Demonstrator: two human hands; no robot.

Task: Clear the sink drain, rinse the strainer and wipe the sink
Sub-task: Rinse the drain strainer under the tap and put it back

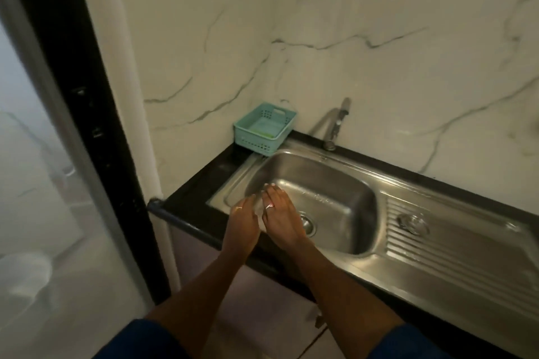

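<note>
Looks like the opening step, before any clearing. Left hand [243,220] and right hand [280,213] side by side over the sink [335,183] at its 9 o'clock side, fingers straight, nothing plainly held; pale blur between the palms, unreadable. Drain [307,224] in the basin floor at 4 o'clock of the right hand, partly hidden by the wrist. Round metal piece [412,223] on the drainboard at 3 o'clock, perhaps the strainer. Probably calls next for reaching to the drain and pinching out whatever sits there.

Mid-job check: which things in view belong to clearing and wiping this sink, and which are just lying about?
For the job: sink, drain strainer, faucet, left hand, right hand.
Lying about: teal basket, round metal fitting on the drainboard.
</note>
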